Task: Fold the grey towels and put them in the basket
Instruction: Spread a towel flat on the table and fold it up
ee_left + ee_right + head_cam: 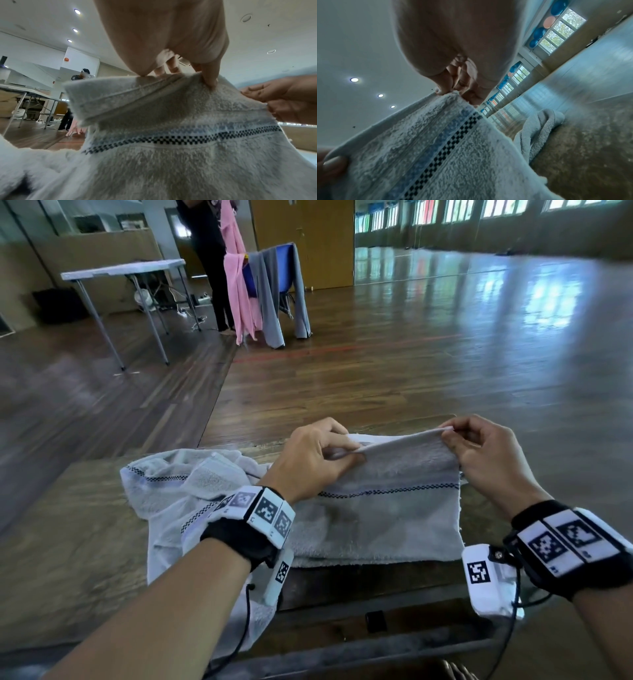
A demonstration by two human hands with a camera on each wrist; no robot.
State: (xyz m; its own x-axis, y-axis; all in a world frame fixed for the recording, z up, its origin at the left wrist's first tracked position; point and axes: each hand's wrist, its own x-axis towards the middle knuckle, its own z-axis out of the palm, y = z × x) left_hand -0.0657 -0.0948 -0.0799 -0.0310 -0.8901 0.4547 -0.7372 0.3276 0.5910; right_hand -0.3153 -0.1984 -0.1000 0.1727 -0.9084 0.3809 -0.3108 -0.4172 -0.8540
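Observation:
A grey towel (383, 508) with a dark checkered stripe lies partly folded on the wooden table (68, 559), its far edge lifted. My left hand (318, 453) pinches that edge at the left corner, and my right hand (479, 450) pinches it at the right corner. Bunched towel cloth (191, 481) lies to the left under my left wrist. The left wrist view shows the towel (171, 148) hanging from my left hand (208, 79). In the right wrist view my right hand (450, 93) pinches the towel (436, 155) at its corner. No basket is in view.
A blue chair (267, 278) draped with pink and grey cloths stands far across the wooden floor. Beside it a person (209, 261) stands near a white folding table (123, 270). The table's near edge runs just below my wrists.

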